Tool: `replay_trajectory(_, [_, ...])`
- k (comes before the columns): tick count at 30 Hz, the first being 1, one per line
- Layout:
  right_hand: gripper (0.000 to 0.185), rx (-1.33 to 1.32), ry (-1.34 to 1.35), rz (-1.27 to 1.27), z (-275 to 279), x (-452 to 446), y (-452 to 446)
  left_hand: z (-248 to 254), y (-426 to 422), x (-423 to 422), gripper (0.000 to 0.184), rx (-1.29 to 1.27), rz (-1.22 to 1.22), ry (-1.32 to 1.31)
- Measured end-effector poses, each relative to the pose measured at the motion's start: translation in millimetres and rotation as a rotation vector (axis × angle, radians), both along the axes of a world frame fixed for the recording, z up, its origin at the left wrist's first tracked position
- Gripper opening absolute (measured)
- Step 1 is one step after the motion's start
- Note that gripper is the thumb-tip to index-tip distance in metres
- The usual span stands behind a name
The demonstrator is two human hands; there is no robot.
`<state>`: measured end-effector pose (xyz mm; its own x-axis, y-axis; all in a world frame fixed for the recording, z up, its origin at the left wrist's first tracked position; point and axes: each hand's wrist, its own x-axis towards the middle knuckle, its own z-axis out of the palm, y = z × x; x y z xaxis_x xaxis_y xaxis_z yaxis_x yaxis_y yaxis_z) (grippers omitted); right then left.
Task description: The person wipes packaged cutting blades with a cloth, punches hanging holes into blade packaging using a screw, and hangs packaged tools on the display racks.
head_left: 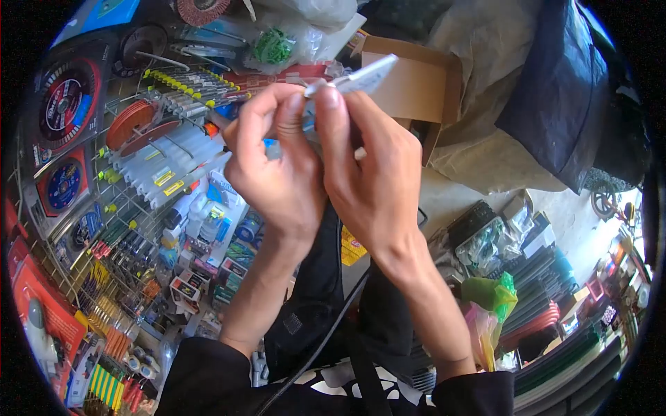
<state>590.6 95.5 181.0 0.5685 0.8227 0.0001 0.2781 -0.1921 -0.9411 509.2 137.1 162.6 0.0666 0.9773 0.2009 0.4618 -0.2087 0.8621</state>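
Note:
Both hands are raised together in the upper middle of the view. A flat white packet or card (371, 75) with small print sticks out to the upper right from between the fingertips. My right hand (374, 152) pinches it between thumb and forefinger. Close beside it, my left hand (277, 152) has its thumb pressed to the forefinger at the packet's left end, on a small thin piece too small to name. The thumbs are side by side, and the lower fingers of both hands are curled.
A wire rack with cutting discs (64, 114), glue sticks (163, 163) and drill bits fills the left. Behind the hands is an open cardboard box (409, 104). Plastic sheeting (485, 90) hangs upper right; a green bag (494, 295) and dark tubes (527, 291) lie lower right.

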Motion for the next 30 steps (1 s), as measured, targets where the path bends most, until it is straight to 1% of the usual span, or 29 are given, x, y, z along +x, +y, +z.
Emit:
replay_trajectory(2, [0.020, 0.027, -0.016, -0.031, 6, 1, -2, 2, -3, 9, 0.007, 0.016, 0.023, -0.041])
replay_trajectory(5, [0.015, 0.053, -0.055, -0.161, 14, -1, -1, 8, -1, 16, 0.009, -0.005, -0.052, -0.069])
replay_trajectory(6, [0.015, 0.064, -0.063, -0.154, 16, 2, -1, 8, 0, 16, 0.009, 0.004, -0.045, -0.078])
replay_trajectory(8, [0.011, 0.011, -0.347, 0.020, 19, 9, -3, 13, 3, 13, 0.010, -0.096, -0.019, -0.138])
replay_trajectory(9, [0.012, 0.039, -0.423, 0.081, 15, 13, -3, 21, 8, 7, 0.011, -0.212, -0.073, -0.174])
replay_trajectory(10, [0.012, 0.042, -0.414, 0.073, 12, 15, -7, 32, 13, 1, 0.012, -0.284, -0.073, -0.129])
replay_trajectory(12, [0.017, 0.069, -0.443, 0.220, 7, 17, -11, 43, 17, -10, 0.013, -0.335, -0.097, -0.053])
replay_trajectory(14, [0.016, 0.099, -0.419, 0.209, 13, 11, -13, 46, 17, -15, 0.014, -0.333, -0.053, -0.037])
replay_trajectory(16, [0.022, 0.136, -0.282, 0.124, 21, 8, -18, 45, 20, -16, 0.014, -0.331, -0.013, -0.048])
replay_trajectory(17, [0.020, 0.107, -0.171, 0.086, 29, 7, -21, 43, 26, -21, 0.015, -0.322, -0.007, -0.076])
replay_trajectory(18, [0.018, 0.142, -0.071, 0.074, 29, 8, -23, 41, 31, -25, 0.016, -0.306, -0.003, -0.103])
replay_trajectory(20, [0.015, 0.123, 0.128, -0.040, 31, 7, -28, 42, 36, -32, 0.018, -0.317, -0.022, -0.113])
replay_trajectory(21, [0.012, 0.112, 0.214, -0.064, 32, 11, -31, 45, 36, -34, 0.019, -0.400, -0.048, -0.133])
replay_trajectory(22, [0.011, 0.124, 0.200, -0.059, 28, 15, -30, 48, 37, -37, 0.020, -0.481, -0.075, -0.153])
replay_trajectory(23, [0.011, 0.125, 0.318, -0.091, 31, 18, -30, 48, 38, -43, 0.021, -0.559, -0.065, -0.182])
replay_trajectory(24, [0.011, 0.127, 0.438, -0.113, 35, 20, -28, 46, 38, -46, 0.021, -0.540, -0.054, -0.190])
replay_trajectory(25, [0.012, 0.164, 0.499, -0.080, 32, 23, -26, 44, 39, -53, 0.020, -0.617, -0.069, -0.253])
replay_trajectory(26, [0.019, 0.157, 0.580, -0.138, 40, 22, -17, 44, 41, -60, 0.019, -0.685, -0.082, -0.315])
replay_trajectory(28, [0.027, 0.136, 0.546, -0.101, 41, 24, -12, 47, 40, -70, 0.019, -0.755, -0.127, -0.383])
replay_trajectory(29, [0.033, 0.132, 0.496, -0.073, 37, 26, -11, 51, 41, -74, 0.019, -0.785, -0.140, -0.376])
replay_trajectory(30, [0.032, 0.228, 0.570, -0.019, 31, 24, -6, 54, 41, -75, 0.018, -0.835, -0.162, -0.374])
